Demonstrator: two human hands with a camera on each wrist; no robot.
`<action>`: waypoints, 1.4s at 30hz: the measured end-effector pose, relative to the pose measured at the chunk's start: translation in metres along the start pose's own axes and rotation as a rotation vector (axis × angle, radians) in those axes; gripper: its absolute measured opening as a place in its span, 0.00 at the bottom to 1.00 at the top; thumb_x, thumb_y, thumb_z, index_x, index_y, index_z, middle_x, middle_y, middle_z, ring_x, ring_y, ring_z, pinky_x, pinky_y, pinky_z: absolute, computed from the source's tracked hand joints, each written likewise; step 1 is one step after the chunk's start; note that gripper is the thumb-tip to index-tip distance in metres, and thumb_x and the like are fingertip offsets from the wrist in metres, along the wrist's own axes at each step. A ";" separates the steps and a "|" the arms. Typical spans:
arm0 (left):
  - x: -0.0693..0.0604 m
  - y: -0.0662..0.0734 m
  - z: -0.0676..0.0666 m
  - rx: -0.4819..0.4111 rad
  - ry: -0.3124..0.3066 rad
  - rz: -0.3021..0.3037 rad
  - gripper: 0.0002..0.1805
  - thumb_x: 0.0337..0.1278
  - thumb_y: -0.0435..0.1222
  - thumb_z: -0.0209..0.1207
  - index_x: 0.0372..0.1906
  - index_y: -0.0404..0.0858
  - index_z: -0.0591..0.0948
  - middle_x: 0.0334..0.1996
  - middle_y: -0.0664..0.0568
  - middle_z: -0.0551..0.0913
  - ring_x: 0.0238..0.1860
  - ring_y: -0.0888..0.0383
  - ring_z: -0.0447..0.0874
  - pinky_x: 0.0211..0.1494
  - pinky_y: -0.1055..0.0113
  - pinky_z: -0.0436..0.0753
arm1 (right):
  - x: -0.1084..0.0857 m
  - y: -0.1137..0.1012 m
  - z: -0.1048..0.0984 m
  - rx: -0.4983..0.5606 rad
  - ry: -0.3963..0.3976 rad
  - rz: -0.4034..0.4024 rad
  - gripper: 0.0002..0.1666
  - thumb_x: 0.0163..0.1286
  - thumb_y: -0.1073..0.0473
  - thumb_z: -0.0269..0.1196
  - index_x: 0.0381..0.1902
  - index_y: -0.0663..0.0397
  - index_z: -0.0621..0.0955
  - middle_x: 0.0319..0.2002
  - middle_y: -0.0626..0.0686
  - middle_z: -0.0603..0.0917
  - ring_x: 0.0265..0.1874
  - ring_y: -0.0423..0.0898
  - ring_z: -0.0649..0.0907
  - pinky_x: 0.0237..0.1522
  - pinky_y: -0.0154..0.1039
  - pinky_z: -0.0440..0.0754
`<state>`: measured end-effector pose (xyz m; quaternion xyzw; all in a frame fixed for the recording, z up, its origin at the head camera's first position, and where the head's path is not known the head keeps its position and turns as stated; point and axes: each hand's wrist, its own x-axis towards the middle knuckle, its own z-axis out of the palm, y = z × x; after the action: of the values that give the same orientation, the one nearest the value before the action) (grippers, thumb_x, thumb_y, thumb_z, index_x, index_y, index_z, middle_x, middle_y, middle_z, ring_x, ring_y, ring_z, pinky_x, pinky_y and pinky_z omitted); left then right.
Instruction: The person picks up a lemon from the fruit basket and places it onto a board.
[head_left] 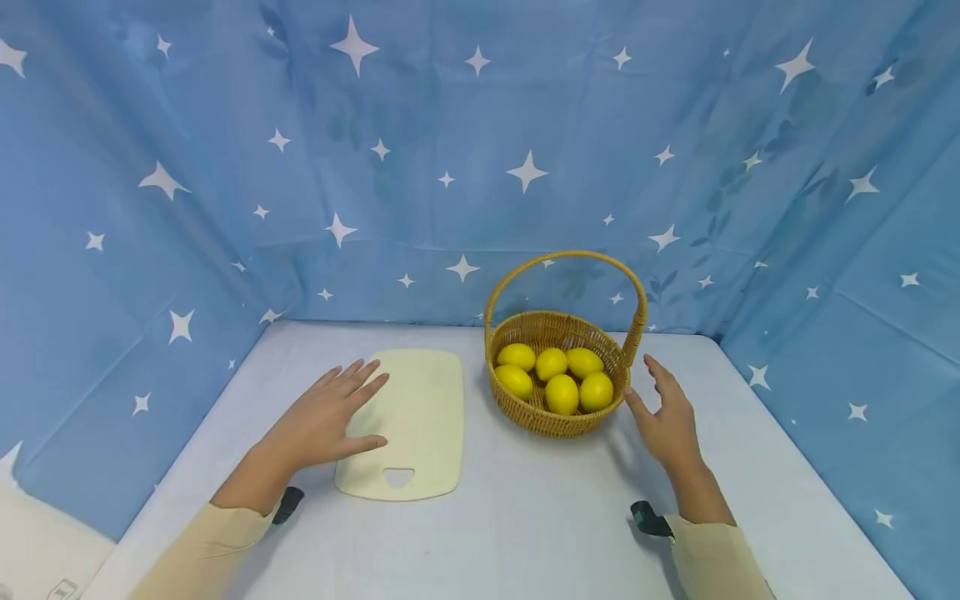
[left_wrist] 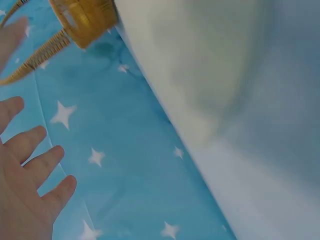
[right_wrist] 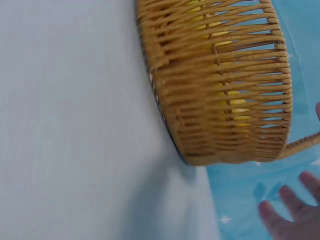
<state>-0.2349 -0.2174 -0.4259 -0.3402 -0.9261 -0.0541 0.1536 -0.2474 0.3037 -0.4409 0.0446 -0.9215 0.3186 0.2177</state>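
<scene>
A wicker basket (head_left: 558,427) with a tall arched handle holds several yellow lemons (head_left: 562,394). Just right of its rim is my right hand (head_left: 670,425), fingers spread, holding nothing; whether the thumb touches the rim I cannot tell. My left hand (head_left: 318,425) hovers with spread fingers over the left edge of a cream cutting board (head_left: 427,417) and holds nothing. In the left wrist view my left hand (left_wrist: 30,175) has its fingers apart. The right wrist view has the basket's woven side (right_wrist: 220,100) close up, with fingertips of my right hand (right_wrist: 295,215) at the lower right.
The board and basket lie side by side on a white table (head_left: 525,525). A blue curtain (head_left: 420,108) with white stars hangs behind the table and along both sides. At the lower left corner is a pale surface (head_left: 45,542) beside the table.
</scene>
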 end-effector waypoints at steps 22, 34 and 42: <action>0.104 0.070 0.008 -0.015 0.065 0.304 0.25 0.65 0.45 0.59 0.63 0.41 0.76 0.62 0.45 0.75 0.64 0.49 0.71 0.66 0.54 0.68 | -0.012 0.022 0.048 0.806 -0.050 0.379 0.40 0.77 0.51 0.53 0.78 0.46 0.49 0.75 0.55 0.53 0.69 0.54 0.63 0.64 0.48 0.68; 0.164 0.126 0.020 -0.046 0.023 0.311 0.17 0.66 0.46 0.59 0.54 0.45 0.83 0.47 0.57 0.82 0.49 0.59 0.77 0.52 0.64 0.76 | -0.013 -0.001 0.036 0.719 -0.100 0.313 0.37 0.79 0.53 0.49 0.78 0.52 0.48 0.74 0.60 0.54 0.69 0.57 0.63 0.64 0.50 0.67; 0.200 0.139 0.033 -0.145 -0.063 0.176 0.18 0.64 0.46 0.61 0.56 0.46 0.83 0.47 0.58 0.83 0.44 0.61 0.79 0.45 0.67 0.79 | -0.011 0.018 0.039 0.695 -0.097 0.324 0.37 0.79 0.50 0.48 0.78 0.50 0.48 0.74 0.58 0.54 0.69 0.56 0.64 0.62 0.47 0.70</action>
<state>-0.2974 0.0179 -0.3933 -0.4318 -0.8908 -0.0967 0.1036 -0.2560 0.2939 -0.4834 -0.0154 -0.7628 0.6398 0.0924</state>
